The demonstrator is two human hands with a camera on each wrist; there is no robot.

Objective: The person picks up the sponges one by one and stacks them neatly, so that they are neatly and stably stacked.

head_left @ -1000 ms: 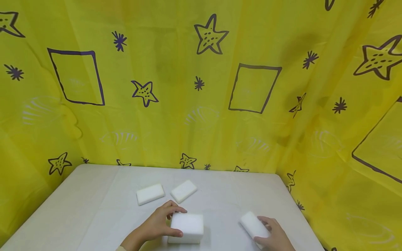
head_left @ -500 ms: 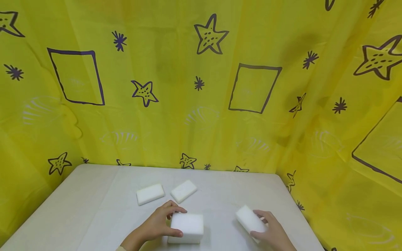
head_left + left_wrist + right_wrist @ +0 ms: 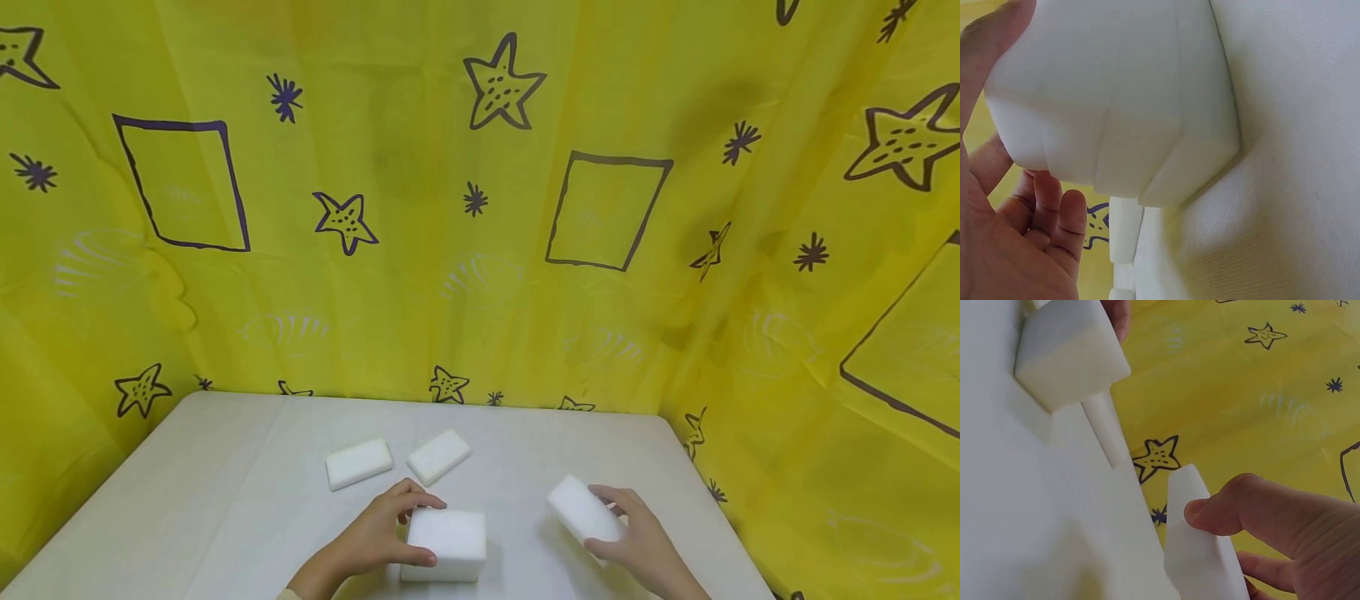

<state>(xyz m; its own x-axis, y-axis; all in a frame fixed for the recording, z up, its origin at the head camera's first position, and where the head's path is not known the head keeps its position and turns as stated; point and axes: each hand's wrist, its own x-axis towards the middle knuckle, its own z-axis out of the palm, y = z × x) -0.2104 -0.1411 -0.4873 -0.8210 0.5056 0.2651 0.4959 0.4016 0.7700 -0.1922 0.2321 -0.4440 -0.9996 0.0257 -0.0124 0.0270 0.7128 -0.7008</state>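
Observation:
My left hand [image 3: 386, 529] holds a stack of white sponges [image 3: 447, 542] on the table, thumb on the near side and fingers behind. The left wrist view shows several layers in the stack [image 3: 1110, 112], with seams between them and their ends slightly uneven. To the right, my right hand [image 3: 637, 537] grips a single white sponge [image 3: 581, 504] between thumb and fingers, tilted and raised over the table. In the right wrist view the thumb presses the broad face of this sponge [image 3: 1200, 550]; its lower end runs out of the frame.
Two more white sponges lie flat beyond the stack, a left one [image 3: 359, 464] and a right one [image 3: 439, 457], set at angles. A white cloth covers the table [image 3: 247, 533]. Behind it and along the sides hangs a yellow curtain [image 3: 420, 317] with starfish drawings.
My right hand has carried its sponge up from the lower right, leftward and away from me, closer to the stack. The left hand and the stack have stayed put.

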